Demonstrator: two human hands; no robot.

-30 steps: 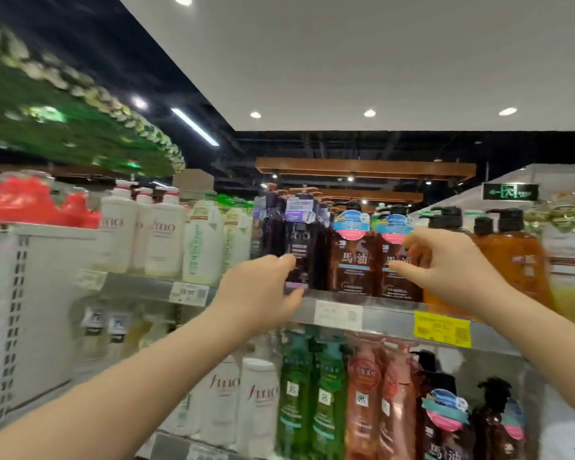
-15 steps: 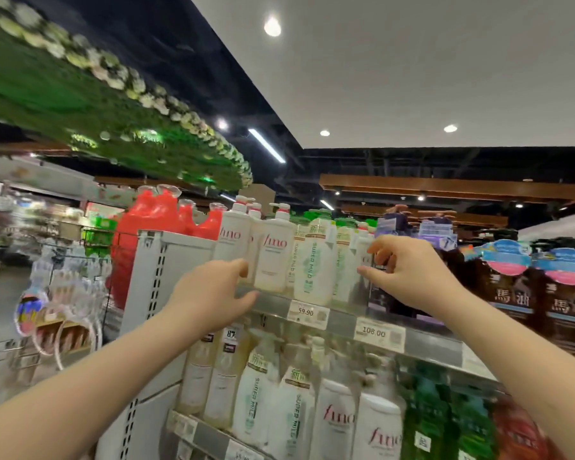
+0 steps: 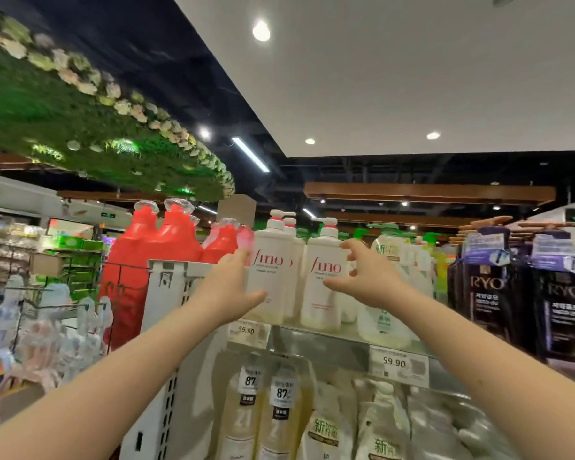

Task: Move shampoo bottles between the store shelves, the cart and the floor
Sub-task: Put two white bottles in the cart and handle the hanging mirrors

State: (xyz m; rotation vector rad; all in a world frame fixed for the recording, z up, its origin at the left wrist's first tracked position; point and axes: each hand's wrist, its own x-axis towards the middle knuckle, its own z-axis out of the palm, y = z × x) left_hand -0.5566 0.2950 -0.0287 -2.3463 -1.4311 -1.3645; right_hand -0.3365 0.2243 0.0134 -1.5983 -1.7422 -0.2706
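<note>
Fino bottles [image 3: 269, 273]: left fingers [image 3: 243, 257] touching, right fingers [image 3: 352, 250] spread.

Both bare forearms are reaching up and forward from the bottom corners, converging toward the middle. The left hand [image 3: 228, 288] is spreading open, thumb pointing right and fingertips [image 3: 243, 255] stretching upward. The right hand [image 3: 367, 277] is also lying open, its fingers curling loosely to the left with the thumb extending low. Neither hand is gripping anything.
</note>
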